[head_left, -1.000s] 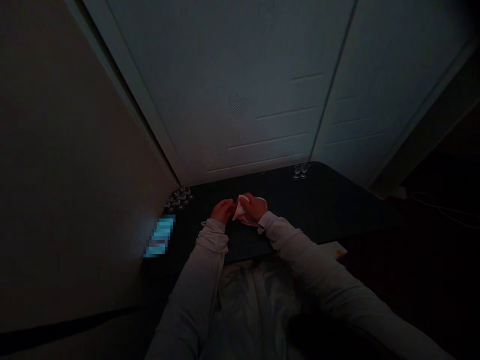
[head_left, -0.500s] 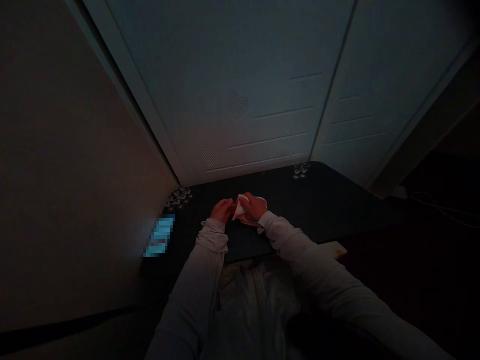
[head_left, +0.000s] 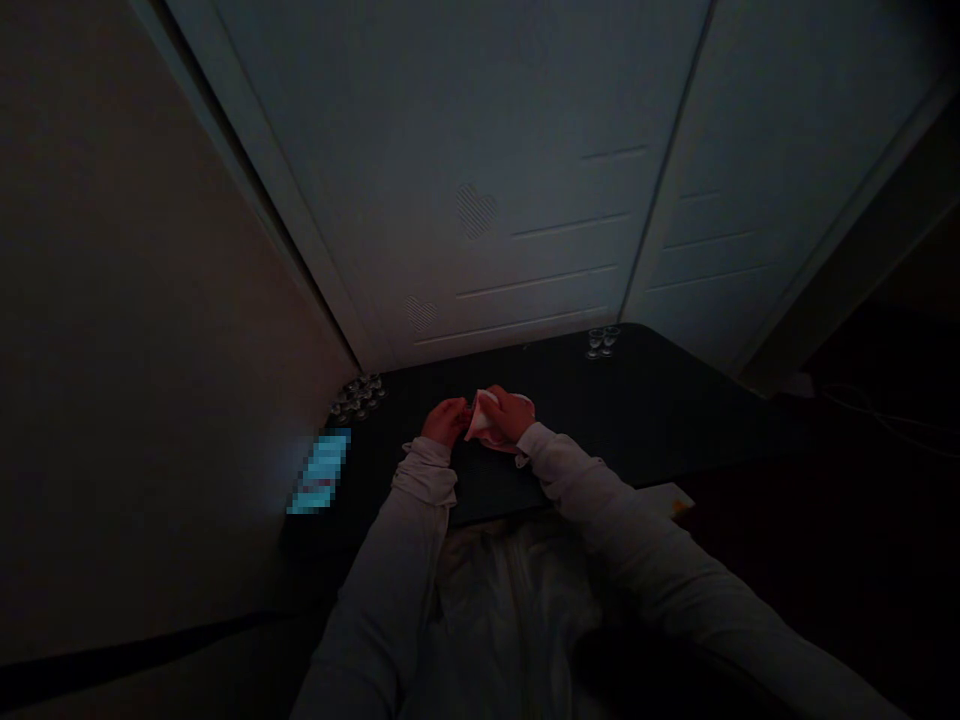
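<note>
Left hand: I see the left hand (head_left: 445, 420) just left of the frame's centre, below mid-height, fingers curled inward towards the other hand; the room is too dim for me to tell how tightly they are drawn in or whether they grip anything.
Right hand: the right hand (head_left: 512, 412), just right of centre, is folded over a cloth, thumb on top, with no gap that I can make out.
Cloth: the pale pink cloth (head_left: 480, 424) is bunched in the right hand at the middle of the frame, its loose edge facing the left fingers.
Between the hands: something small and dark (head_left: 467, 413) shows between fingertips and cloth; it may be a little glass, but I cannot be sure.
Pair of glasses: two small stemmed glasses (head_left: 595, 343) stand side by side right of centre, at the table's far edge, well apart from the hands.
Cluster: more small glassware (head_left: 360, 397) is crowded together left of centre; I cannot count it.
Table: the dark table (head_left: 675, 400) lies under all this, with a bright screen (head_left: 321, 470) at its lower left.
Progress: I judge the cloth handling midway: cloth in hand, small thing not yet set down. Whether either glass group is finished, I cannot tell.
</note>
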